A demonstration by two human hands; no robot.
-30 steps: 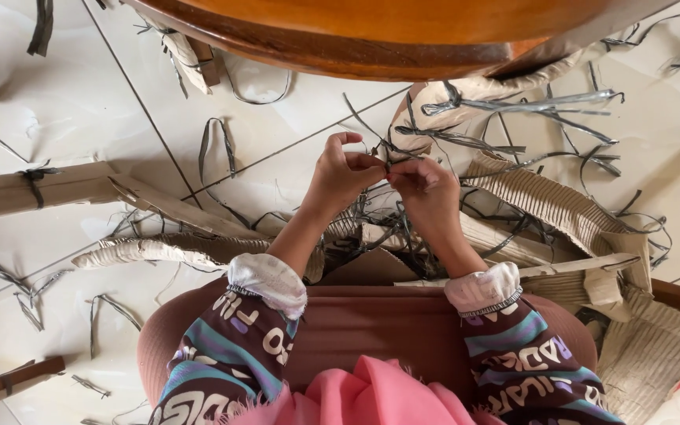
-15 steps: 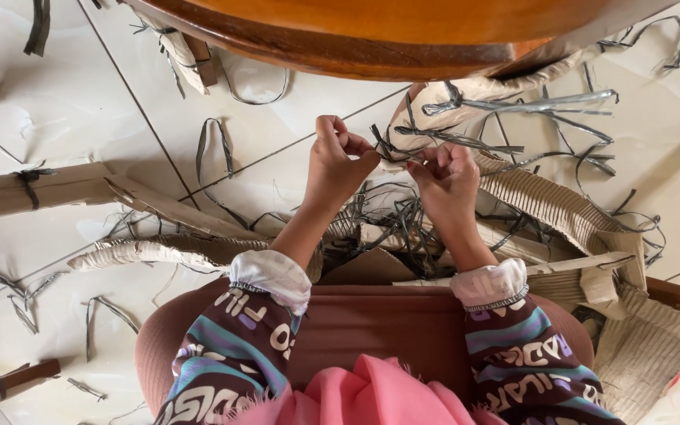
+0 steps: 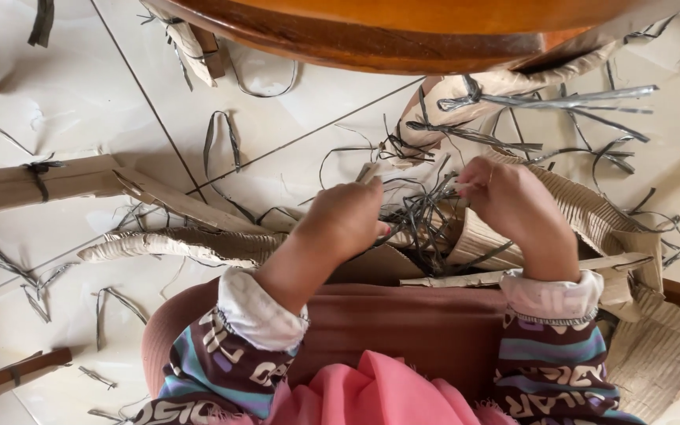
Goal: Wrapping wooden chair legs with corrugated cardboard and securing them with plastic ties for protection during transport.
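My left hand [image 3: 340, 224] and my right hand [image 3: 509, 201] are close together over a tangle of thin grey strips [image 3: 423, 212] that lies on corrugated cardboard pieces [image 3: 482, 240]. Both hands have their fingers curled around strips from the tangle, the left pinching a pale strip end at its fingertips. My striped sleeves with white cuffs [image 3: 257, 311] reach in from below. Exactly which strip each hand grips is hidden by the fingers.
A round wooden table edge [image 3: 403, 31] hangs over the top of the view. Cardboard rolls bound with strips [image 3: 57, 185] lie on the pale tiled floor [image 3: 104, 94], with loose strips scattered about. A brown seat or lap surface [image 3: 419, 330] is below my hands.
My hands have come lower and spread slightly apart, the left dropping toward the tangle while the right stays on the strips. The view is closer on the hands.
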